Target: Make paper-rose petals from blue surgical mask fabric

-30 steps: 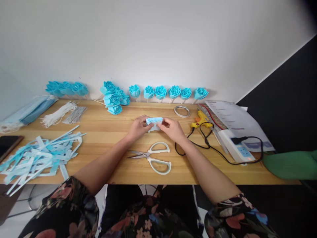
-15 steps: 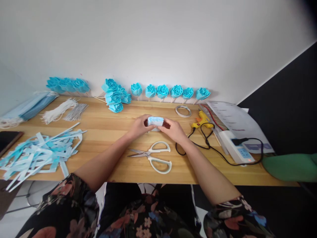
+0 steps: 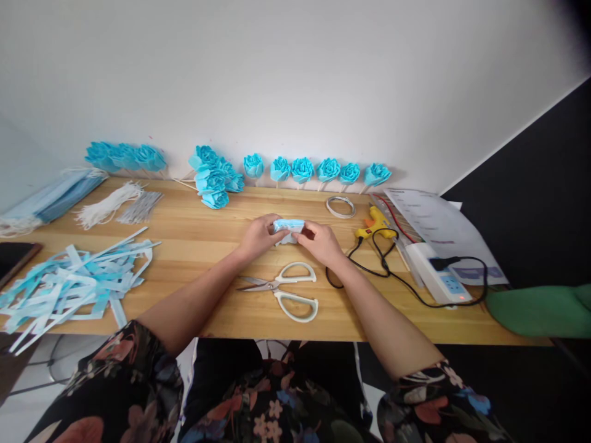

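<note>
A small folded piece of blue and white mask material [image 3: 289, 226] is held between both hands above the middle of the wooden table [image 3: 194, 246]. My left hand [image 3: 261, 236] is closed on its left end, the thumb pressed over its front. My right hand [image 3: 322, 240] grips the right end with thumb and fingers. Nearer the front edge lie open scissors [image 3: 281, 288] with white handles, blades pointing left. Parts of the folded piece are hidden by the thumbs and fingers.
Several blue flowers [image 3: 302, 170] line the wall. Cut strips [image 3: 78, 283], white cords [image 3: 108, 205], masks [image 3: 55, 200] and a phone [image 3: 16, 261] lie left. At right are a wire coil [image 3: 340, 207], yellow glue gun [image 3: 376, 223], papers [image 3: 438, 227], power strip [image 3: 438, 277] and green object [image 3: 535, 311].
The left thumb has shifted further across the front of the folded piece, whose lower part now looks more creased. Both hands remain in nearly the same place.
</note>
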{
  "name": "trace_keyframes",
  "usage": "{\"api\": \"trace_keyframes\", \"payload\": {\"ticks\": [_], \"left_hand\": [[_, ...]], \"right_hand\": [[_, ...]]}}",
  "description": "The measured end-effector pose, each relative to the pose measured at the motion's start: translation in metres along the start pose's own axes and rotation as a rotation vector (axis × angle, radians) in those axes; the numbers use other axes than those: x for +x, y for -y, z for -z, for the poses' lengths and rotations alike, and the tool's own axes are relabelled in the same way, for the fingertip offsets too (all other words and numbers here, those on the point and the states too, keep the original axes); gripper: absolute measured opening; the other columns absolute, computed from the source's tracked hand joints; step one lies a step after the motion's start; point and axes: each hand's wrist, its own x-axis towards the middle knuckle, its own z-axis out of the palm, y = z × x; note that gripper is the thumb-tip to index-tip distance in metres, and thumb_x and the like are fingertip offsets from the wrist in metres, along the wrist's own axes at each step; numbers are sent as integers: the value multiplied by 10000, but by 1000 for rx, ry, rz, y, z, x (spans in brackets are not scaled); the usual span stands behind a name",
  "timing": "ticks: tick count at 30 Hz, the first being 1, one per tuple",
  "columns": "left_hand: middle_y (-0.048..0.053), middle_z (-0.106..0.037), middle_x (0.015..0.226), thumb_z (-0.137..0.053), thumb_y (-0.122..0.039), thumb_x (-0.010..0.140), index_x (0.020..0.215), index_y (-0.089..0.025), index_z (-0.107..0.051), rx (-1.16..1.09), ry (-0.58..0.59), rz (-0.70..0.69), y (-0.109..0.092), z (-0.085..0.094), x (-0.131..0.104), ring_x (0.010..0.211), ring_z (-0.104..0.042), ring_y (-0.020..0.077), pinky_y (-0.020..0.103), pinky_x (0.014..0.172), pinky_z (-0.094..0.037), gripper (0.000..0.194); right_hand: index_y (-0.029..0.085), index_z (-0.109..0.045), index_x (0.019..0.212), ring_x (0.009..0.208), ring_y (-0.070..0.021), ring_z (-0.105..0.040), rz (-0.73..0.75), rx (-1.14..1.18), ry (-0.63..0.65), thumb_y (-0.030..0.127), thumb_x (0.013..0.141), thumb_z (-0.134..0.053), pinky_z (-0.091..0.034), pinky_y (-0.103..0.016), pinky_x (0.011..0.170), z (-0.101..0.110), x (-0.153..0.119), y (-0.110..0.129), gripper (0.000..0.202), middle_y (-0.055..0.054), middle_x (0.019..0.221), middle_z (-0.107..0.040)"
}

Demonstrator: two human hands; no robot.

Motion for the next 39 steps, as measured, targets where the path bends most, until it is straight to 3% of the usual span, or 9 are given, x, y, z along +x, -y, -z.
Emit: {"api": "trace_keyframes", "payload": {"ticks": [4,10,17,25,29,34,39], "left_hand": [[40,-657,847,-649,-347,778,850,-156,-635,-35,-49,-71,-2,1,0,798,-595,168,270,750,-445,204],[21,-644,794,-683,-377,732,951,-152,-627,-19,63,37,10,-2,2,689,-566,148,248,627,-423,319],[16,-631,790,-695,-407,722,962,-153,-617,-17,69,48,9,-2,2,685,-557,145,238,600,-409,358],[-11,-607,695,-625,-340,771,782,-164,-612,-10,29,47,0,0,-1,652,-542,133,234,607,-409,177],[26,-668,860,-645,-333,760,877,-167,-625,-58,-1,-3,-5,3,-1,820,-603,172,272,770,-460,204],[40,-661,875,-682,-330,720,1012,-150,-612,-29,57,46,1,2,1,801,-598,178,271,709,-456,350],[27,-649,839,-682,-336,720,1022,-152,-612,-8,53,50,4,0,1,765,-584,169,262,674,-437,360]], "right_hand": [[176,-667,788,621,-140,-533,11,41,-24,309,796,-615,-389,-242,602,1,0,2,143,-6,687,-631],[169,-681,834,642,-158,-555,-20,-29,69,332,773,-645,-386,-251,605,2,0,2,178,-18,715,-656],[169,-670,816,665,-165,-568,-25,-62,80,349,775,-644,-386,-254,617,3,0,4,186,-31,743,-671],[172,-675,785,638,-159,-553,-19,-61,34,306,792,-604,-390,-261,616,0,-1,4,152,-30,713,-663],[182,-684,848,636,-153,-554,-20,-11,-6,325,801,-603,-398,-251,608,0,-2,0,171,-23,722,-668],[181,-682,894,636,-152,-545,-30,-39,51,334,775,-635,-388,-247,601,1,-1,-2,199,-21,733,-666],[180,-670,857,628,-150,-537,-38,-37,51,331,777,-634,-376,-246,591,3,-1,1,174,-17,719,-654]]}}
